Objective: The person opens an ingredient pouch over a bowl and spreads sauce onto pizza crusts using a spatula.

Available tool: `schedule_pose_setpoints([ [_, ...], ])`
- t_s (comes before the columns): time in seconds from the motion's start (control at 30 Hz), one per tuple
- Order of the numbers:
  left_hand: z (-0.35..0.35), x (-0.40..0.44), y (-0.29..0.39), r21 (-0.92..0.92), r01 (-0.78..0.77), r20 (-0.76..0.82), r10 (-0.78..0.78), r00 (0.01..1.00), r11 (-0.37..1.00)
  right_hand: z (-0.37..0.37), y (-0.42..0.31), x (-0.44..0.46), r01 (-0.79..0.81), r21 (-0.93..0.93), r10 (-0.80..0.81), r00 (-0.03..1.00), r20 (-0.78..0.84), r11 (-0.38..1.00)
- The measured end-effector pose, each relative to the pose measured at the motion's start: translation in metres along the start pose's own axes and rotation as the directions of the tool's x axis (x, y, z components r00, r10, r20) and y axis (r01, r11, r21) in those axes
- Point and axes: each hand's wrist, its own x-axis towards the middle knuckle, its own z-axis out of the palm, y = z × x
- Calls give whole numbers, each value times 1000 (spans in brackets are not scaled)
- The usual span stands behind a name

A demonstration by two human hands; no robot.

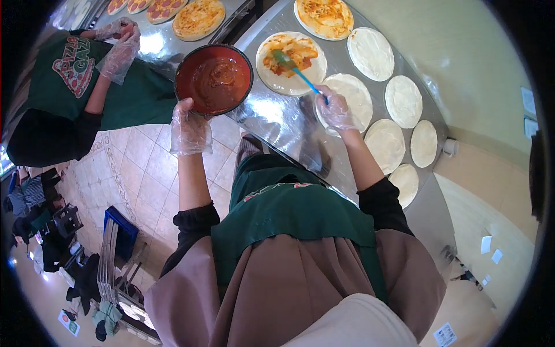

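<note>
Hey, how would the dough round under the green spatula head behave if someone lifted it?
The dough round would probably sag, since it looks thin and soft. The sauce might slide if it's tilted, as it looks wet and unevenly smeared.

One wide, round-edged view from my head, looking forward and down over my apron [295, 211], close above my left hand [192, 130] and right hand [337, 110], taking in counter [289, 128] and tiled floor [139, 151]

A brown drape [283, 272] lies over a green apron [289, 214] — black sleeves [195, 224], clear plastic gloves [192, 136]
</note>
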Motion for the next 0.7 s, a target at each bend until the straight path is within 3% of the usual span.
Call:
schedule_pose_setpoints([
  [0.03, -1, 0, 0, -2, -3, -1, 3, 1000, 1000, -2, -1, 3, 4, -1, -4, 1000, 1, 1000],
  [0.1, -2, -2, 0, 11, -3, -5, 3, 1000, 1000, -5, 2, 13, -153, -63, 144, 982, -125, 986],
  [0.2, 9, -11, 4, 10, -15, 20, 15, 1000, 1000, 14, 22, 37, -94, -220, 53, 981, -187, 971],
  [0.27, 11, -14, 4, 11, -13, 16, 13, 1000, 1000, 23, 22, 39, -94, -236, 68, 991, -115, 967],
  [0.33, 10, -14, 4, 10, -11, 8, 11, 1000, 1000, 22, 11, 33, 75, -160, -62, 995, 84, 984],
  [0.37, 8, -14, 4, 6, -9, -1, 9, 1000, 1000, 21, 11, 29, 107, -89, -99, 991, 96, 990],
  [0.4, 7, -14, 3, 1, -6, -10, 6, 1000, 1000, 15, 5, 24, 108, -91, -99, 990, 98, 990],
  [0.47, 3, -14, 3, -13, -14, -12, 14, 1000, 1000, -1, -10, 16, 7, 81, -14, 997, 82, 997],
  [0.6, -6, -14, 1, -42, -28, -40, 26, 999, 999, 2, 6, 28, -141, -112, 139, 990, -27, 984],
  [0.67, -5, -16, 1, -50, -32, -37, 30, 999, 998, 9, 14, 31, 45, -207, -33, 998, 61, 977],
  [0.7, -4, -17, 2, -58, -37, -32, 35, 999, 998, 8, 9, 29, 49, -208, -35, 997, 67, 977],
])
